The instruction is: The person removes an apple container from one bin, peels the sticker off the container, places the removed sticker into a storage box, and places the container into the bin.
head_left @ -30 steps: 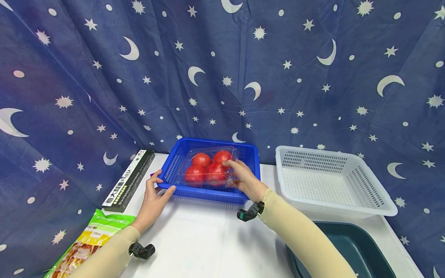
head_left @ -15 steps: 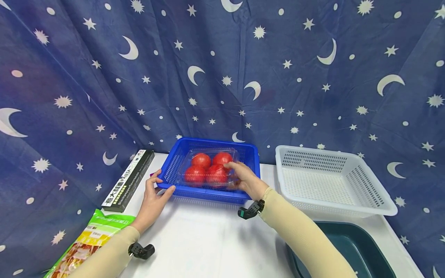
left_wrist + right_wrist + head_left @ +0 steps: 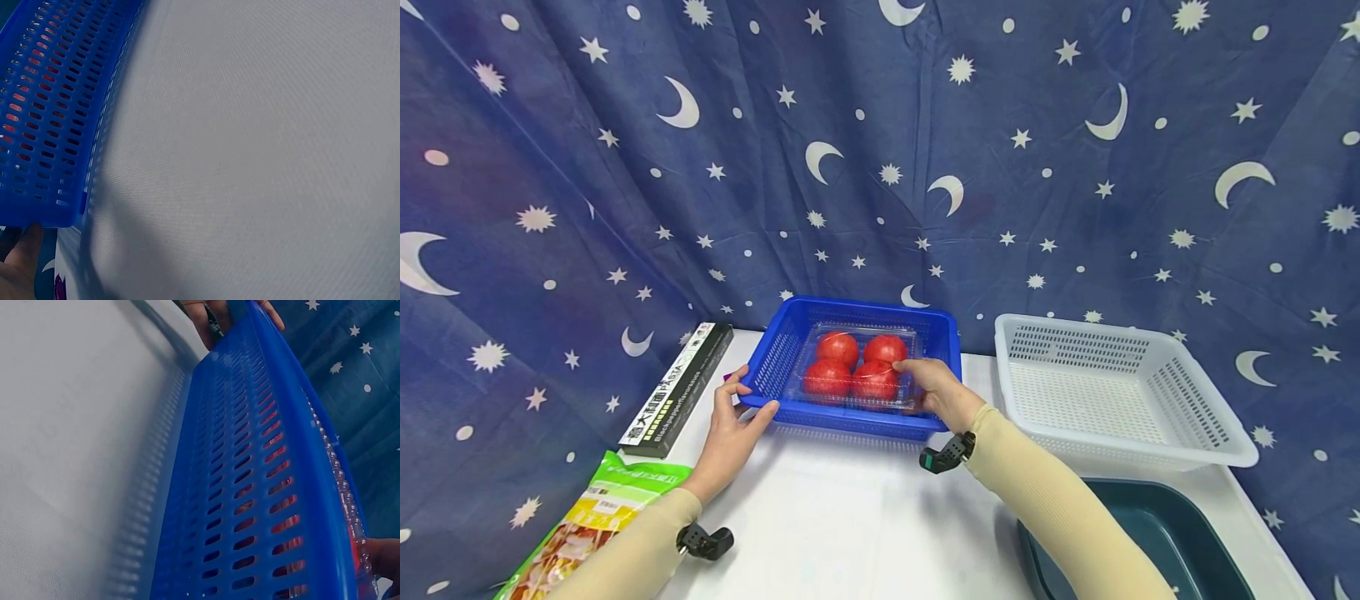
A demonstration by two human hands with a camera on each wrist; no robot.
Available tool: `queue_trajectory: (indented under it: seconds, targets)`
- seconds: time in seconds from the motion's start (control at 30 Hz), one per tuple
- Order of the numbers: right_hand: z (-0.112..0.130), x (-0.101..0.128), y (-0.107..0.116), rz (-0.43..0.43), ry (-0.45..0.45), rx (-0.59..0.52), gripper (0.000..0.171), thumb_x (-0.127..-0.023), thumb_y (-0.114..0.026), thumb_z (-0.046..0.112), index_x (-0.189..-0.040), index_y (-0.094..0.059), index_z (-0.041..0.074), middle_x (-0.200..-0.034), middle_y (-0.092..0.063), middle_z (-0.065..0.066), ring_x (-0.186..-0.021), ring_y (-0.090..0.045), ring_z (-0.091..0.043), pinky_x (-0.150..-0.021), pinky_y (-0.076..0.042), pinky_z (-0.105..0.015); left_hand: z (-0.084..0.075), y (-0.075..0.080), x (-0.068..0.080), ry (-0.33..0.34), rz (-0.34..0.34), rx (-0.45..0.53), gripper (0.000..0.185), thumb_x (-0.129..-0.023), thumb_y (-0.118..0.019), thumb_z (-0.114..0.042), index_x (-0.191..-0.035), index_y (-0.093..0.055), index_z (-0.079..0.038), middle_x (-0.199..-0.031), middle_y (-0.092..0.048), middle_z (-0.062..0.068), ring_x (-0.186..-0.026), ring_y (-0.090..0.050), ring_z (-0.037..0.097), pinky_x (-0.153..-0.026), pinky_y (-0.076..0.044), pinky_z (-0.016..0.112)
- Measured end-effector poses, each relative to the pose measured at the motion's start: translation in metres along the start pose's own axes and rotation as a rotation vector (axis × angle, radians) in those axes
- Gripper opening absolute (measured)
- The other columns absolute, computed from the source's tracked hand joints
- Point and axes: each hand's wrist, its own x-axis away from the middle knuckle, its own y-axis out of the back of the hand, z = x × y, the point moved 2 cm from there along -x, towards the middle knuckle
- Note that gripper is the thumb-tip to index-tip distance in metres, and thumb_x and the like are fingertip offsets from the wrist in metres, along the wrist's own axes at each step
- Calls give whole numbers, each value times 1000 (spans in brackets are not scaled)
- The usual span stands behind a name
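A clear plastic box [image 3: 797,379] of red tomatoes [image 3: 875,381] lies inside the blue basket [image 3: 850,421]. My right hand [image 3: 943,393] holds the box by its right side, with the thumb on the lid and the other fingers mostly hidden. At the basket's left front corner, my left hand [image 3: 733,429] grips the rim, its thumb in front and its fingers on the left side. The right wrist view looks along the slotted basket wall [image 3: 244,462], with red showing through. Only part of the left thumb [image 3: 28,247] appears in the left wrist view.
A white basket [image 3: 1015,408] stands to the right, with a dark green tub [image 3: 1206,533] in front of it, partly behind the right sleeve. On the left lie a black and white pasta box [image 3: 679,392] and a green and yellow food bag [image 3: 602,517]. A starry curtain [image 3: 880,167] hangs behind.
The tomato box has shifted slightly right within the blue basket and looks straighter there. My right hand has moved right with it. The left hand and the basket have stayed in place.
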Motion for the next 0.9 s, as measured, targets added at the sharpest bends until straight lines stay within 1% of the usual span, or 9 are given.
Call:
queue_trajectory:
  seconds: [0.27,0.53,0.73,0.8,0.9]
  targets:
    - [-3,-1,-1,-17,1,46,68,-96,-69,9,-150,-34,-10,-149,-41,-31,-135,-44,-48,-105,-42,-65,0,0,0,-3,0,1,47,-99,-71,-15,-124,-33,-2,-165,-24,7,-133,-46,42,-106,-44,56]
    - [-5,1,-2,-39,21,70,68,-96,-69,10,-151,-34,-10,-153,-38,-29,-138,-40,-47,-108,-40,-64,0,-1,0,-7,6,0,47,-99,-70,-15,-124,-33,-2,-165,-24,8,-132,-47,42,-106,-44,56]
    - [-1,6,-1,-30,31,83,67,-95,-67,11,-149,-35,-10,-152,-39,-29,-134,-43,-46,-107,-43,-60,-1,-1,0,-5,13,-5,47,-99,-70,-16,-124,-32,-2,-165,-23,8,-134,-46,42,-107,-43,57]
    - [1,9,0,-21,43,84,67,-94,-65,10,-150,-34,-10,-154,-37,-29,-136,-42,-47,-108,-41,-60,-1,0,0,-4,13,-4,47,-99,-70,-17,-124,-32,-2,-165,-23,7,-134,-45,42,-107,-43,57]
    - [7,12,0,-16,56,84,69,-93,-63,8,-152,-31,-9,-158,-31,-26,-140,-36,-46,-114,-35,-58,0,0,0,-2,14,-3,48,-99,-70,-17,-124,-32,-1,-165,-22,7,-134,-45,43,-107,-43,57]
